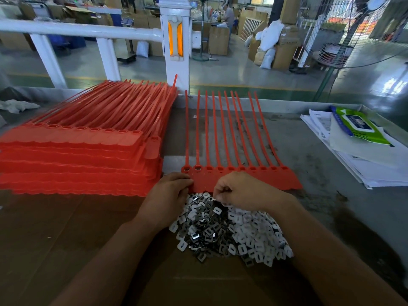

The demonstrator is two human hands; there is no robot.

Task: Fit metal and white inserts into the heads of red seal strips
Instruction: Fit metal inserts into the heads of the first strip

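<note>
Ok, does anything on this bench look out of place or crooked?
One red seal strip lies loose on the right edge of the big stack, head tilted down the side, tail sticking up past the others. Otherwise nothing stands out.

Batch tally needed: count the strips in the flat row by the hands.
10. The strips lie side by side in one joined row right of the red stack, tails pointing away; none appears hidden.

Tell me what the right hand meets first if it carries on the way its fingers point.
The pile of inserts: the right hand has curled fingertips pointing down and left into the pile's far edge, apparently touching it already.
</note>
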